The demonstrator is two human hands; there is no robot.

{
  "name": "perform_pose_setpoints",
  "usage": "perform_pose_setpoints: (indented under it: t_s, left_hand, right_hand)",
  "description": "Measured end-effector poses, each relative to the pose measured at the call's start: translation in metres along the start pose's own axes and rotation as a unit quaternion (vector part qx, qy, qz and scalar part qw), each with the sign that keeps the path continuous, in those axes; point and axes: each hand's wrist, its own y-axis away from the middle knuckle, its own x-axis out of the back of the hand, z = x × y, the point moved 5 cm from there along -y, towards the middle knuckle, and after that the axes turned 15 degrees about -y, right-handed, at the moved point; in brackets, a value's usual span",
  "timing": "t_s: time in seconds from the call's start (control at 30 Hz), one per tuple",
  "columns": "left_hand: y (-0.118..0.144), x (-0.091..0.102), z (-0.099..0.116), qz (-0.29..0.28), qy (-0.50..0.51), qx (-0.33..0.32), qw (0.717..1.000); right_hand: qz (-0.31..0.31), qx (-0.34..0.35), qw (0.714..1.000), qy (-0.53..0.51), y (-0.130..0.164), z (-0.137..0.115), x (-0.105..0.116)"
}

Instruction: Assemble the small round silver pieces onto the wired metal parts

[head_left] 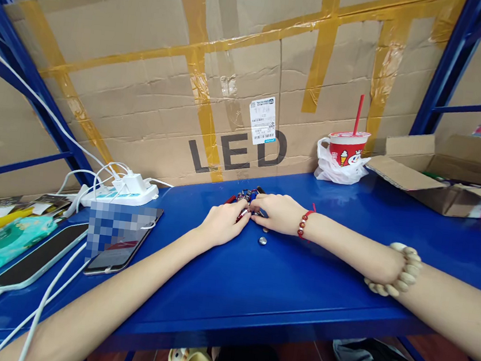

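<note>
My left hand point(223, 223) and my right hand point(279, 213) meet over the blue shelf top, fingertips almost touching. The left fingers are closed around a small dark-red, shiny piece point(242, 214) whose kind I cannot make out. Bent inward, the right thumb and fingers are pinched at the same spot, and what they hold is hidden. Just behind the fingers lies a small heap of shiny dark, red and blue pieces point(246, 195), partly covered by the hands. A small round silver metal piece point(262, 241) rests nearer to me, below the right hand.
At left, a white power strip point(135, 193) with cables stands behind two phones point(40, 259) and a teal packet point(7, 246). A red cup with a straw point(348, 152) and an open cardboard box point(435, 188) stand back right. A large taped cardboard sheet point(145, 106) closes off the rear.
</note>
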Motion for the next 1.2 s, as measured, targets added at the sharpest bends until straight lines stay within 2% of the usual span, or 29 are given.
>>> perform_pose_setpoints:
  t_s: [0.87,1.2]
  left_hand:
    - [0.0018,0.0023,0.0018,-0.012,0.005,0.007,1.000]
    - [0.0017,0.0018,0.0013,0.006,0.007,-0.005,1.000]
  right_hand:
    - [0.003,-0.003,1.000,-0.028,-0.0003,0.0031,-0.0012]
    - [0.007,-0.001,1.000,-0.030,-0.0001,0.0030,-0.0008]
